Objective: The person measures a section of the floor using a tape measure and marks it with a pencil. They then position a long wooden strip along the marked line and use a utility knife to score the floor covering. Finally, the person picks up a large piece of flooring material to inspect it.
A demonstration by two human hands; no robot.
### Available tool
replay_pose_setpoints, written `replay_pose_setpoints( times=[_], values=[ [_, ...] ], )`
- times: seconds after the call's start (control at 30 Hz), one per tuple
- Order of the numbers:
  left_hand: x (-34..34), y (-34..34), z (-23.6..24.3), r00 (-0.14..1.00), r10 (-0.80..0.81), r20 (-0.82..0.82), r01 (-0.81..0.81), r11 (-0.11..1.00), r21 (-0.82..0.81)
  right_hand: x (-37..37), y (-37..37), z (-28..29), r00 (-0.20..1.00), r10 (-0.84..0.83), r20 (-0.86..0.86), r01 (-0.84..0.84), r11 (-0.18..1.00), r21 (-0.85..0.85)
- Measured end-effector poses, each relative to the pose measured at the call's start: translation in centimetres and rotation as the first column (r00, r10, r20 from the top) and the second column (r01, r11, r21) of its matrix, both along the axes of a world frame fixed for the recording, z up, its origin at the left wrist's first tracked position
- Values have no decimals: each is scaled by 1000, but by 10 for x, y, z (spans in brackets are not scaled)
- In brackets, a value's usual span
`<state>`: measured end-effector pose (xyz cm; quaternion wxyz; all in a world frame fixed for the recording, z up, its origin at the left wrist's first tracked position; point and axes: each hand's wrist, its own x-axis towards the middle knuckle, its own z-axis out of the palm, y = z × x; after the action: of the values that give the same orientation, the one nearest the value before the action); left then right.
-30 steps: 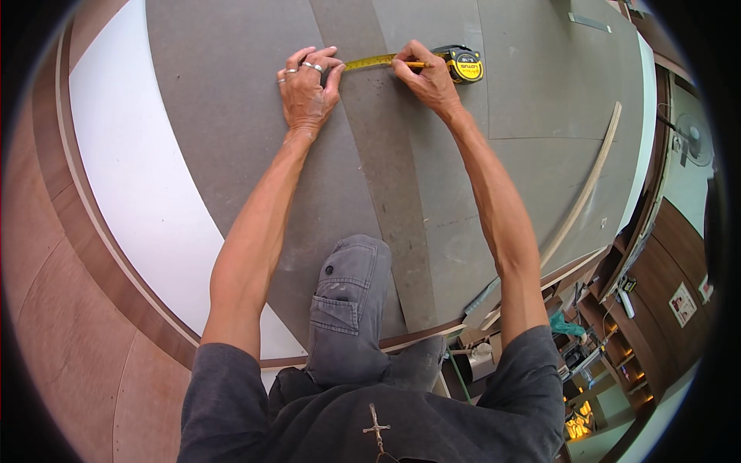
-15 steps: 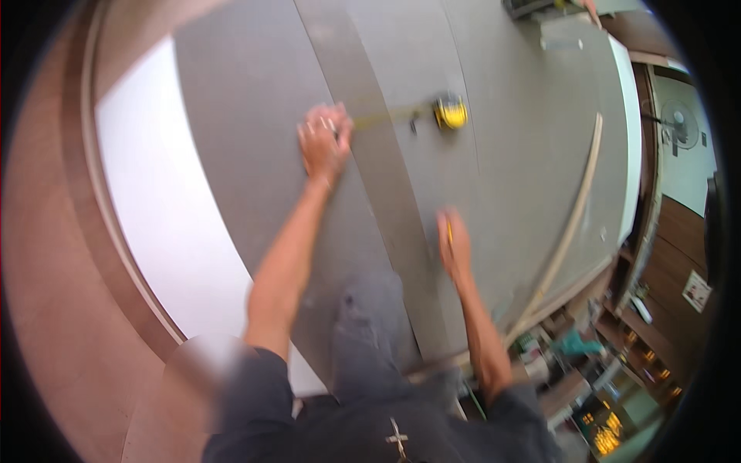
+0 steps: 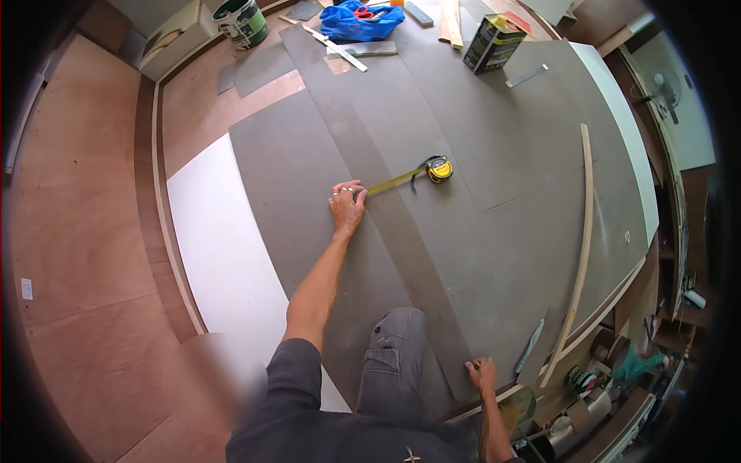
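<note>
Seen from above, a person in a dark grey shirt and grey trousers works over a broad grey-brown sheet [image 3: 509,255], hands well apart. The left hand [image 3: 346,207], ringed, reaches forward with its fingers bent down at the free end of a yellow tape blade [image 3: 396,182]; whether they pinch it or only press it cannot be told. The right hand [image 3: 482,373] rests near the sheet's lower edge, fingers curled in around a slim yellowish object [image 3: 478,365], likely a pencil.

The blade crosses a darker brown band [image 3: 409,239] to a compact yellow-and-black tape measure case [image 3: 439,169], lying on the sheet, touched by neither hand. The case should be light, hard and sturdy, best gripped by its sides; the blade looks thin and springy, probably stiff when flat but easily kinked, so better held by its faces than its edges.

The sheet looks smooth and flat, perhaps slightly slippery with dust. A white panel [image 3: 220,224] shows along its left side; a long pale wooden strip [image 3: 584,208] lies at right. Farther off stand a dark rectangular can [image 3: 494,46], a blue plastic bag [image 3: 363,25] with red-handled scissors, and a green-and-white bucket [image 3: 240,25]. A fan [image 3: 664,89] is at far right, above a cluttered lower area
</note>
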<state>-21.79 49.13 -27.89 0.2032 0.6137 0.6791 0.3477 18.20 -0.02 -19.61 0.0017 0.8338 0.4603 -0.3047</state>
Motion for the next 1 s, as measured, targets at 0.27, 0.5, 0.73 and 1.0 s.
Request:
replay_pose_setpoints(
  times=[0.27, 0.5, 0.73, 1.0],
  values=[
    [12, 0, 23, 996, -85, -26, 86, 996, 39, 77, -8, 11, 989, -78, -128, 44, 967, -252],
    [27, -6, 27, 994, -112, -18, 112, 993, -22, 196, -58, 43, 988, -120, -102, 60, 885, -462],
    [31, -1, 15, 967, -55, 247, 77, 994, -79, 204, -14, 78, 943, 165, 288, -89, 961, -260],
    [11, 46, 14, 975, -95, 199, 106, 993, -47, 14, 348, 46, 960, 260, 104, -280, 906, 319]
  ],
)
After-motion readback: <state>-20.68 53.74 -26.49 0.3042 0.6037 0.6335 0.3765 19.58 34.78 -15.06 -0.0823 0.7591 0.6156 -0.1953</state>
